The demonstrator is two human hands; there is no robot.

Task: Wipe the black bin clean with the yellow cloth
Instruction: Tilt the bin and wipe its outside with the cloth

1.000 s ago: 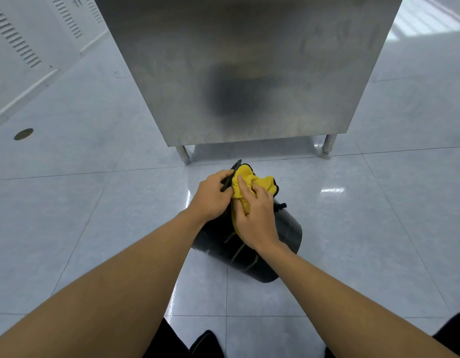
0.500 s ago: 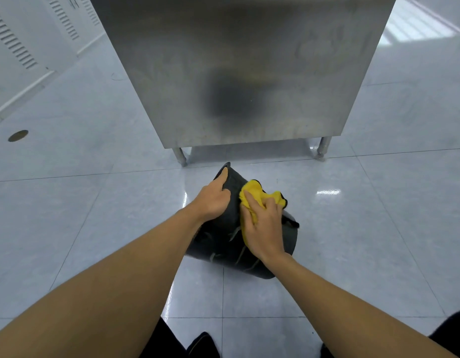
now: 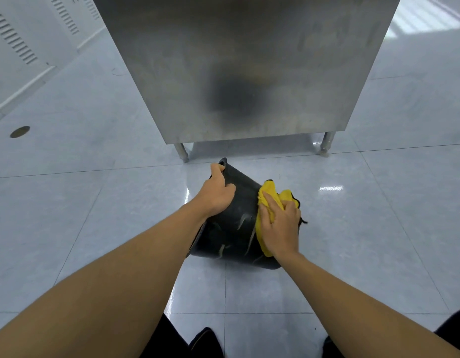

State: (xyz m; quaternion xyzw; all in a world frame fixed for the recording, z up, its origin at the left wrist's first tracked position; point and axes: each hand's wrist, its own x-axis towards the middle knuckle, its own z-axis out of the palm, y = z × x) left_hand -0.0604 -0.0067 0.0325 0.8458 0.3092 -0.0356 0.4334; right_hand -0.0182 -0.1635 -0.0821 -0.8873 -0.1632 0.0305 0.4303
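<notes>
The black bin (image 3: 234, 228) lies tilted on the tiled floor in front of me, its side facing up and marked with pale streaks. My left hand (image 3: 218, 192) grips its upper left rim. My right hand (image 3: 281, 226) presses the yellow cloth (image 3: 270, 192) flat against the bin's right side; part of the cloth bunches out above my fingers and a strip shows under my palm. The bin's far right edge is hidden by hand and cloth.
A stainless steel cabinet (image 3: 249, 68) on short legs (image 3: 182, 152) stands just beyond the bin. White louvred panels (image 3: 22, 42) line the far left wall. A round floor drain (image 3: 20, 131) sits at the left. My dark trousers (image 3: 205, 342) show at the bottom.
My right hand slid the yellow cloth from the bin's top rim down and to the right along its side. My left hand shifted up the rim as the bin turned.
</notes>
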